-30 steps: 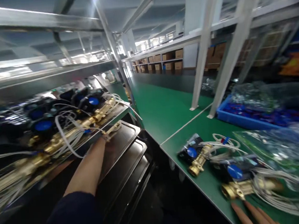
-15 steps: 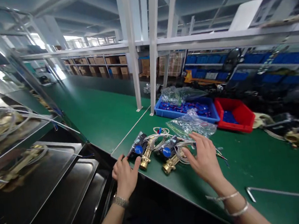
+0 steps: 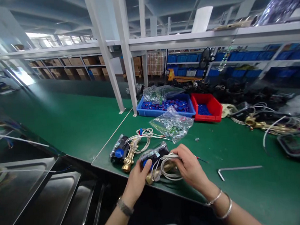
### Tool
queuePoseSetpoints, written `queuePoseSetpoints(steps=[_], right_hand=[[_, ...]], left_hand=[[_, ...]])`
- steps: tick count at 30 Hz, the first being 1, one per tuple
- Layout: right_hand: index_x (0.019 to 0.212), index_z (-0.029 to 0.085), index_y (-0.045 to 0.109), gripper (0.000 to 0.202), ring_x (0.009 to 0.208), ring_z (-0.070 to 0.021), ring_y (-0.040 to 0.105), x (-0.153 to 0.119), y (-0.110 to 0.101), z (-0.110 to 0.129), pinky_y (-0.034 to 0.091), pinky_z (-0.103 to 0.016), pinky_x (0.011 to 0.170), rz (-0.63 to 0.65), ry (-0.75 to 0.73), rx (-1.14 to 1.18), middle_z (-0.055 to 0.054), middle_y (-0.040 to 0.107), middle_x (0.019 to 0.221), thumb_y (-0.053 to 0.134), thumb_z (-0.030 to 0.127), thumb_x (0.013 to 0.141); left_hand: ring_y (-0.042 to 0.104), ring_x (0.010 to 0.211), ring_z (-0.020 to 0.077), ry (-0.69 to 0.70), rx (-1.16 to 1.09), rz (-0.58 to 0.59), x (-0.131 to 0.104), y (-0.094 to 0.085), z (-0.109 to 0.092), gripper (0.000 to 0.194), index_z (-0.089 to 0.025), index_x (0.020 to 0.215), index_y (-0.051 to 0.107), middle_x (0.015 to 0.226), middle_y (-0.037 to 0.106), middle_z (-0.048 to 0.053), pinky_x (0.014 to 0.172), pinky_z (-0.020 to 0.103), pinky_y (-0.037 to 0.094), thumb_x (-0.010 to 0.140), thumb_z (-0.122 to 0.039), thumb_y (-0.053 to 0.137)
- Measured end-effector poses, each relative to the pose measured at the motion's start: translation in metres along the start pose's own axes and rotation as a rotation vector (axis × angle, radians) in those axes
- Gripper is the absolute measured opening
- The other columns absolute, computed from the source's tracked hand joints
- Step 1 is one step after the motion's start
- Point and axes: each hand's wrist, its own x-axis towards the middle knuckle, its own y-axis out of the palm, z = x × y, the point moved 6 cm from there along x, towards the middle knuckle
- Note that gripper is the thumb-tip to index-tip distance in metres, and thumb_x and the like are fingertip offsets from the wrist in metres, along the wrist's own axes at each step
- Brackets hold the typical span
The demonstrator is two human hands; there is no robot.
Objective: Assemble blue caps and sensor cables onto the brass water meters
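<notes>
Two brass valve assemblies, each with a black box, a blue knob and coiled white cable, are at the near edge of the green bench. My left hand [image 3: 138, 179] grips the black box of the right-hand assembly [image 3: 154, 154], thumb beside its blue knob. My right hand [image 3: 189, 165] is closed on the coiled white cable [image 3: 170, 175] of that same assembly, which looks slightly tilted. The other assembly [image 3: 129, 159] lies untouched to the left, its cable coil [image 3: 144, 140] behind it.
Behind are a blue tray [image 3: 169, 113] of blue parts, a clear plastic bag [image 3: 173, 124] and a red bin [image 3: 210, 117]. A hex key [image 3: 240, 168] lies at the right. More brass fittings [image 3: 267, 125] are further right. Metal trays [image 3: 54, 189] stand at lower left.
My left hand has moved from the left assembly to the right one and gripped it. My right hand has closed on its cable. The view has turned rightward.
</notes>
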Motion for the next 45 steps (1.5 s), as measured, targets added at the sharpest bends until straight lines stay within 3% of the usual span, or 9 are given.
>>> queuePoseSetpoints(steps=[4, 8, 13, 17, 22, 27, 33, 39, 45], right_hand=[[0.097, 0.021, 0.062, 0.012, 0.081, -0.0177, 0.055, -0.013, -0.029, 0.018, 0.044, -0.030, 0.072, -0.098, 0.031, 0.158, -0.003, 0.057, 0.086, 0.050, 0.020, 0.099], [0.100, 0.023, 0.064, 0.012, 0.081, -0.0171, 0.056, -0.013, -0.055, 0.029, 0.045, -0.030, 0.072, -0.074, 0.032, 0.203, -0.003, 0.059, 0.087, 0.054, 0.017, 0.096], [0.124, 0.025, 0.060, 0.035, 0.090, -0.0196, 0.059, -0.012, -0.076, 0.016, 0.049, -0.035, 0.082, -0.048, 0.062, 0.132, -0.005, 0.064, 0.100, 0.064, 0.016, 0.090], [0.109, 0.025, 0.068, 0.016, 0.094, -0.0199, 0.062, -0.006, -0.079, -0.006, 0.050, -0.035, 0.085, -0.106, 0.118, 0.343, -0.005, 0.065, 0.101, 0.065, 0.024, 0.092], [0.129, 0.029, 0.066, 0.032, 0.123, -0.0241, 0.058, 0.001, -0.044, 0.007, 0.042, -0.041, 0.109, -0.075, 0.042, 0.621, -0.007, 0.065, 0.127, 0.050, 0.037, 0.102], [0.158, 0.035, 0.026, 0.055, 0.130, -0.0246, 0.057, -0.008, 0.020, 0.021, 0.046, -0.045, 0.109, -0.131, 0.261, 1.135, -0.006, 0.052, 0.151, 0.030, 0.049, 0.105], [0.162, 0.033, 0.006, 0.064, 0.139, -0.0231, 0.050, -0.013, 0.048, 0.039, 0.041, -0.046, 0.116, -0.069, 0.387, 1.086, -0.004, 0.048, 0.154, 0.024, 0.055, 0.104], [0.160, 0.034, 0.023, 0.065, 0.154, -0.0245, 0.022, -0.026, 0.062, 0.058, 0.014, -0.048, 0.127, 0.172, 0.308, 0.652, -0.001, 0.025, 0.167, 0.043, 0.053, 0.101], [0.154, 0.038, 0.036, 0.060, 0.131, -0.0335, 0.056, -0.048, 0.069, 0.032, 0.048, -0.055, 0.108, 0.263, 0.386, 0.494, -0.005, 0.040, 0.160, 0.040, 0.059, 0.098]], left_hand=[[0.069, 0.109, 0.0299, -0.079, -0.256, 0.161, -0.001, 0.032, -0.002, 0.058, -0.016, 0.116, 0.067, 0.118, 0.073, 0.013, 0.094, 0.040, 0.055, 0.074, -0.054, 0.080], [0.074, 0.079, 0.0237, -0.133, -0.499, 0.154, -0.012, 0.054, 0.006, 0.067, -0.016, 0.118, 0.064, 0.099, 0.076, 0.010, 0.066, 0.031, 0.058, 0.065, -0.050, 0.087], [0.074, 0.086, 0.0224, 0.060, -0.559, -0.077, -0.010, 0.028, -0.012, 0.067, -0.022, 0.120, 0.064, 0.085, 0.075, 0.000, 0.086, 0.036, 0.060, 0.058, -0.033, 0.091], [0.074, 0.079, 0.0238, 0.025, -0.771, -0.079, -0.010, 0.007, -0.013, 0.038, -0.021, 0.087, 0.072, 0.074, 0.075, 0.000, 0.084, 0.039, 0.062, 0.055, -0.031, 0.090], [0.074, 0.097, 0.0270, -0.056, -1.015, 0.103, -0.014, 0.014, -0.001, 0.032, -0.026, 0.095, 0.075, 0.094, 0.079, 0.002, 0.092, 0.044, 0.060, 0.073, -0.050, 0.075], [0.064, 0.122, 0.0293, -0.087, -1.228, 0.368, -0.023, 0.032, -0.001, 0.051, -0.029, 0.127, 0.066, 0.126, 0.072, 0.005, 0.111, 0.047, 0.046, 0.085, -0.056, 0.062], [0.065, 0.117, 0.0334, -0.181, -1.175, 0.431, -0.039, 0.019, 0.008, 0.062, -0.023, 0.127, 0.066, 0.131, 0.069, 0.010, 0.101, 0.052, 0.049, 0.086, -0.068, 0.054], [0.071, 0.101, 0.0298, -0.105, -1.108, 0.160, -0.069, -0.046, 0.023, 0.064, -0.018, 0.126, 0.065, 0.117, 0.073, 0.012, 0.084, 0.042, 0.057, 0.084, -0.067, 0.058], [0.072, 0.084, 0.0265, 0.110, -0.710, -0.716, -0.122, -0.206, 0.012, 0.053, -0.019, 0.116, 0.067, 0.105, 0.075, 0.009, 0.064, 0.036, 0.060, 0.080, -0.058, 0.064]])
